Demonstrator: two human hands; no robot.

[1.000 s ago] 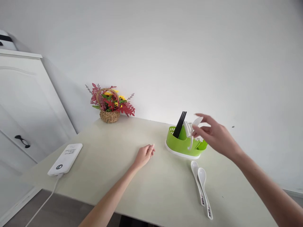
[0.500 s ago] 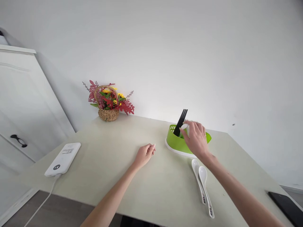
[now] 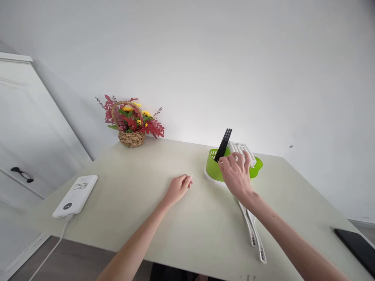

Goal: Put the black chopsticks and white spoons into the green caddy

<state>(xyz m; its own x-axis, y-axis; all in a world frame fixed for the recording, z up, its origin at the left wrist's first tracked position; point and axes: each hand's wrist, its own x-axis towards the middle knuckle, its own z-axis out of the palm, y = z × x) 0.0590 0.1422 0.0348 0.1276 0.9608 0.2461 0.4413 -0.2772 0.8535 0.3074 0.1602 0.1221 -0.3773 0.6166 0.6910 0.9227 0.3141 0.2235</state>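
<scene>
My right hand [image 3: 236, 175] is over the front of a green utensil holder [image 3: 213, 166] with a white base. Its fingers are bent and spread apart, the tips partly hidden, and I see nothing in them. Black chopsticks [image 3: 224, 144] lean upright in the holder's left part. A white slotted piece [image 3: 241, 150] sits tilted at the holder's right side, partly covered by the fingers. Two white spoons [image 3: 254, 230] lie on the table below my right wrist, their bowls hidden by it. My left hand [image 3: 179, 187] rests on the table, loosely closed with nothing in it.
A wicker basket of artificial flowers [image 3: 131, 138] stands at the back left by the wall. At the left edge lies a white power bank [image 3: 76, 195] with a cable hanging off. A black phone [image 3: 356, 248] lies at the right edge. A white cabinet [image 3: 29, 117] stands left.
My right hand has come down and nearer along the holder, and the white round thing in its fingers no longer shows. The white slotted piece is now visible. My left hand stays put.
</scene>
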